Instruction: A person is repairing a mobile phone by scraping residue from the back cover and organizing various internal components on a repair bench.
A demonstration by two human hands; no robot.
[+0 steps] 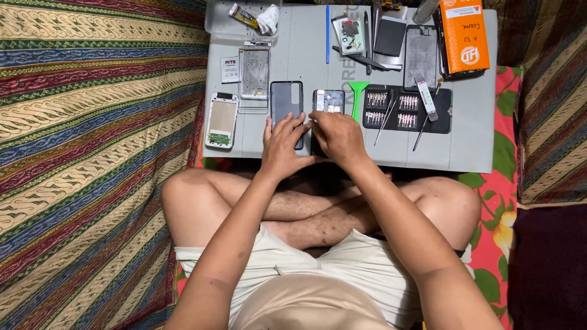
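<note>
Steadying the opened phone (pixel 329 101) on the grey counter (pixel 471 146), we rest our left hand (pixel 282 145), fingers spread, on the dark back cover (pixel 286 101) beside it, while our right hand (pixel 338 135) pinches something too small to tell at its lower edge.

Head camera looks straight down (fairly near) at grey mat (pixel 306 55).

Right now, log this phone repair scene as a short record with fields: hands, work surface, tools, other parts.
left hand: resting on dark back cover
right hand: on opened phone
surface: grey mat
tools: green pry tool, screwdriver bit set, blue pen
other parts: white phone frame, orange box
</note>
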